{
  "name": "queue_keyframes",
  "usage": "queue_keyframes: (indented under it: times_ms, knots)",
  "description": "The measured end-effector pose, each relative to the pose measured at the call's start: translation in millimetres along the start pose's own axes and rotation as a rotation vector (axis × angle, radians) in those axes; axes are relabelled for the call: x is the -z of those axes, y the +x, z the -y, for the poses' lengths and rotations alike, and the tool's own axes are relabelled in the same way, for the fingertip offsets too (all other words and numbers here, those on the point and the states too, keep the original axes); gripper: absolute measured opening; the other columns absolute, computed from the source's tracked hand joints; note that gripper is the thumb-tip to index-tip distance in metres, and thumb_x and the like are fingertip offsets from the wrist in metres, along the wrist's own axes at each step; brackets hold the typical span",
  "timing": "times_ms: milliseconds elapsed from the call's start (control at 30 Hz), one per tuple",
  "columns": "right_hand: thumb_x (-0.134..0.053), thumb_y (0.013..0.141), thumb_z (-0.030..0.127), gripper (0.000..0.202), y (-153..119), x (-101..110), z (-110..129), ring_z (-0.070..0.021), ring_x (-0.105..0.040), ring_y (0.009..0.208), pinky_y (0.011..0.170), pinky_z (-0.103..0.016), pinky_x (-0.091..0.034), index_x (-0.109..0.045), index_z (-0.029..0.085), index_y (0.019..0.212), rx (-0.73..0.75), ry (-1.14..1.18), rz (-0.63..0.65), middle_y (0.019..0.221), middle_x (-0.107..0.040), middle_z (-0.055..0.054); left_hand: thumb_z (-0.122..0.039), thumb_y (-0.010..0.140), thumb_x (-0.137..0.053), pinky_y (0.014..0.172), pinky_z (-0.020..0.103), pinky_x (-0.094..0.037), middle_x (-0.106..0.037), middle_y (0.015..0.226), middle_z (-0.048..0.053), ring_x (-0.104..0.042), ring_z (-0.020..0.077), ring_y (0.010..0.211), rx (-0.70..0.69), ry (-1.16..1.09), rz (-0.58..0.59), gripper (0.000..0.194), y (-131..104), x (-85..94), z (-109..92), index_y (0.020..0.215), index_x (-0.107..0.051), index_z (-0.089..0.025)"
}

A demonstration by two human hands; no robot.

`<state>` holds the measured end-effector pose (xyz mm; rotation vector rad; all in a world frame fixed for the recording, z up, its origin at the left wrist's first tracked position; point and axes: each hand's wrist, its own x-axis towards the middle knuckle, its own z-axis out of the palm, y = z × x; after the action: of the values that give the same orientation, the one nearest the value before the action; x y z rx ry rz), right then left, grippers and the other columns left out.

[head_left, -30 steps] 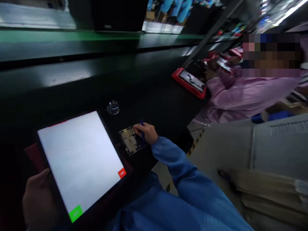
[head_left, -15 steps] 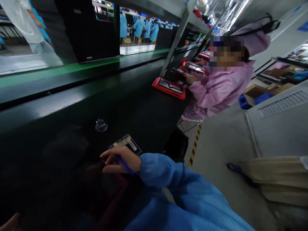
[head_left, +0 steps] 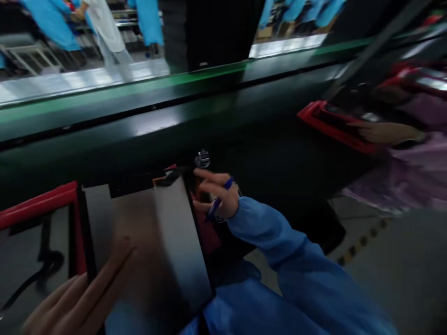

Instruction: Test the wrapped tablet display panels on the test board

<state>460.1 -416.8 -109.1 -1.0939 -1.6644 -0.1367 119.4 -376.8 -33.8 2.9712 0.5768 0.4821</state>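
Observation:
A glossy flat panel [head_left: 178, 228] with black edges fills the lower left, tilted and mirroring its surroundings. My left hand [head_left: 77, 298] reaches over its left edge, fingers stretched out against or just above the shiny surface; blur hides whether they touch. My right hand [head_left: 226, 188] is beside the panel's upper right edge, with a blue pen [head_left: 219, 199] held among the fingers. Its index finger points toward the panel's corner. Partly hidden behind that hand is a label card [head_left: 219, 217]. A small clear round object [head_left: 203, 158] lies on the dark bench just beyond.
On the left sits a red-edged panel [head_left: 38, 251] with a black cable on it. A co-worker's hand [head_left: 387, 133] rests on a red-wrapped stack [head_left: 335, 125] at right. A green-edged ledge [head_left: 139, 90] runs behind the dark bench.
The view has swung left and down. The glossy panel and the red-edged panel now show clearly, and my left hand has come further into view. The blue pen stays in my right hand.

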Motion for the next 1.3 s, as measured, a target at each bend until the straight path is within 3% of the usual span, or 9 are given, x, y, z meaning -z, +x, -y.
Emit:
queue_keyframes:
  times_ms: [100,167,467,600,767,900,967,1067,1300]
  knots:
    - [-0.073,0.088,0.04,0.067,9,-11,-12,-0.0315,-0.053,0.135,0.107,-0.051,-0.05,-0.041,0.024,0.145,-0.143,0.099,-0.122,0.151,-0.049,-0.018,-0.003,0.087,-0.042,0.062,0.044,-0.063,-0.063,0.131,0.0,-0.076,0.0267,0.08,0.006,0.216,-0.066,0.084,-8,-3.3,-9,0.161,-0.021,-0.038]
    - [-0.065,0.093,0.04,0.063,14,-13,-19,-0.0274,-0.065,0.121,0.1,-0.046,-0.055,-0.037,0.023,0.147,-0.279,0.246,-0.064,0.138,-0.061,-0.016,0.001,0.09,-0.043,0.069,0.04,-0.062,-0.065,0.13,0.005,-0.076,0.0245,0.086,-0.02,0.275,-0.117,0.082,-4,-14.5,-10,0.162,-0.02,-0.03]
    - [-0.075,0.077,0.023,0.034,9,8,-47,-0.0087,-0.06,0.053,0.054,-0.022,-0.052,-0.043,0.024,0.089,-0.757,0.693,0.133,0.07,-0.059,0.008,-0.005,0.098,-0.046,0.065,0.026,-0.056,-0.058,0.141,0.008,-0.075,0.0148,0.076,0.056,0.31,-0.193,0.066,22,-85.3,21,0.158,-0.032,-0.029]
    - [-0.072,0.08,0.025,0.032,12,10,-42,-0.0086,-0.057,0.054,0.05,-0.022,-0.048,-0.04,0.024,0.081,-0.786,0.713,0.175,0.07,-0.06,0.006,-0.006,0.099,-0.04,0.061,0.026,-0.057,-0.059,0.14,0.006,-0.073,0.0143,0.071,0.168,0.291,-0.038,0.052,26,-98.2,28,0.141,-0.06,-0.03]
    - [-0.071,0.084,0.026,0.032,12,12,-30,-0.013,-0.063,0.064,0.054,-0.025,-0.051,-0.039,0.025,0.08,-0.724,0.607,0.224,0.077,-0.065,0.002,0.002,0.089,-0.033,0.052,0.032,-0.056,-0.041,0.157,0.01,-0.074,0.0186,0.071,0.35,0.242,0.242,0.064,23,-85.2,22,0.144,-0.057,-0.021]
    - [-0.068,0.088,0.028,0.029,2,-3,-15,-0.0131,-0.064,0.064,0.056,-0.025,-0.053,-0.039,0.025,0.083,-0.669,0.528,0.339,0.083,-0.069,0.001,-0.01,0.092,-0.042,0.069,0.029,-0.059,-0.054,0.15,0.011,-0.074,0.0209,0.095,0.528,-0.143,0.019,0.051,41,-79.3,3,0.139,-0.061,-0.019]
    - [-0.066,0.09,0.03,0.029,-5,-14,-7,-0.0129,-0.065,0.064,0.057,-0.024,-0.052,-0.039,0.024,0.083,-0.623,0.481,0.406,0.083,-0.071,0.0,-0.017,0.093,-0.047,0.065,0.026,-0.055,-0.061,0.143,0.01,-0.071,0.0139,0.077,0.557,-0.452,-0.095,0.047,60,-85.7,-8,0.138,-0.061,-0.02]
    - [-0.064,0.093,0.037,0.032,-13,-26,3,-0.0133,-0.066,0.066,0.059,-0.024,-0.049,-0.038,0.024,0.08,-0.56,0.383,0.45,0.083,-0.072,-0.001,-0.025,0.09,-0.054,0.047,0.022,-0.039,-0.075,0.109,0.007,-0.049,0.0062,0.048,0.647,-0.808,-0.029,0.039,88,-101.0,-19,0.126,-0.068,-0.018]
    - [-0.061,0.095,0.05,0.038,-16,-33,8,-0.0123,-0.062,0.061,0.059,-0.024,-0.049,-0.037,0.025,0.078,-0.568,0.404,0.411,0.077,-0.068,0.0,-0.03,0.077,-0.063,0.056,0.024,-0.038,-0.063,0.072,0.001,-0.05,0.0113,0.061,0.772,-1.044,-0.014,0.017,103,-117.7,-20,0.081,-0.068,-0.015]
